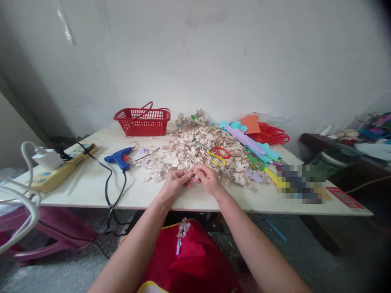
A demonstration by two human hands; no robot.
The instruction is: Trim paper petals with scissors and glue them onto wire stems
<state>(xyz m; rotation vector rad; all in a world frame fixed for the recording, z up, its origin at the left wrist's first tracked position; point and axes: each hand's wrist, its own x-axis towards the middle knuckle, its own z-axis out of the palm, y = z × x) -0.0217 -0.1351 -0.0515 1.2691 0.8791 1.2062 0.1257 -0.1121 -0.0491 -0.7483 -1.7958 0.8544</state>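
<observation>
Left hand and right hand pinch something too small to identify.

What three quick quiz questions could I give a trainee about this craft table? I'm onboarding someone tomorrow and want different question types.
1. True or false: the blue glue gun lies on the table, left of the pile of pale petals.
2. Which sits at the table's far edge? A) a red basket B) a metal bucket C) a glass jar
3. Fill in: the left hand and right hand meet at the near edge of the pile, pinching a small pale ____.

Key:
1. True
2. A
3. Piece; it is too small to identify further. The scissors with red and yellow handles lie untouched on the pile.
</observation>
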